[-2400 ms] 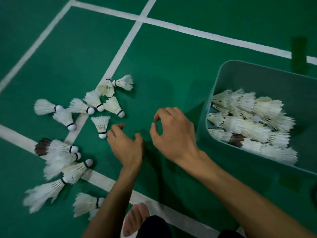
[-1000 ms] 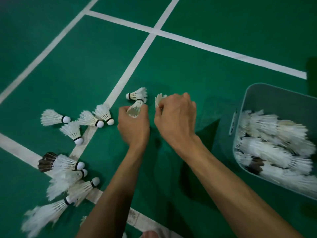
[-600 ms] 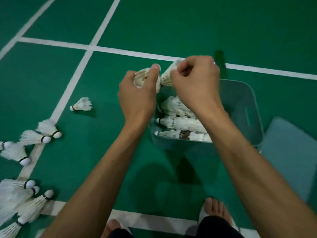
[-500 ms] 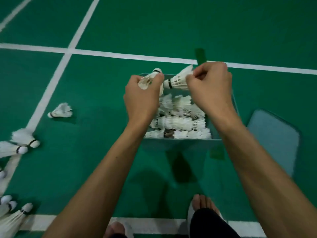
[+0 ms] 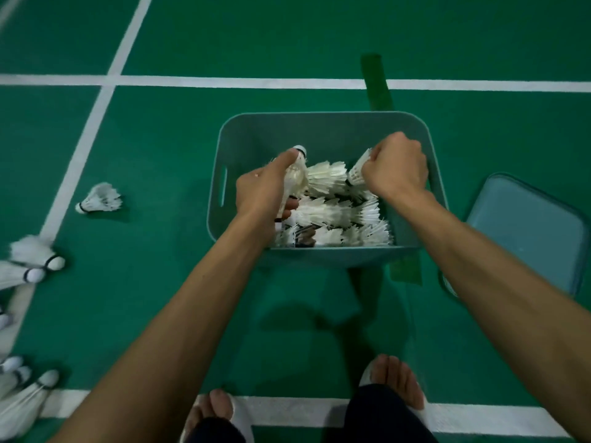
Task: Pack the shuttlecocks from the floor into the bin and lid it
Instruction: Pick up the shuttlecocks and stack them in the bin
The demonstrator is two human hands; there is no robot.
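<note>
hands: your left hand (image 5: 262, 190) and right hand (image 5: 395, 166) each pinch a shuttlecock over the bin (image 5: 323, 123)
handling: featherlight, crushable skirts (grip near the cork)
leftovers: strays (image 5: 99, 199) on the floor

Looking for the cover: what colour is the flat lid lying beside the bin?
The flat plastic lid is pale teal-blue, seen best in the head view.

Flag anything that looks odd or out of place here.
A strip of green tape lies across the white court line behind the bin, breaking it. Among the white shuttlecocks in the bin, a dark patch near the front wall stands out; too blurred to identify.
</note>
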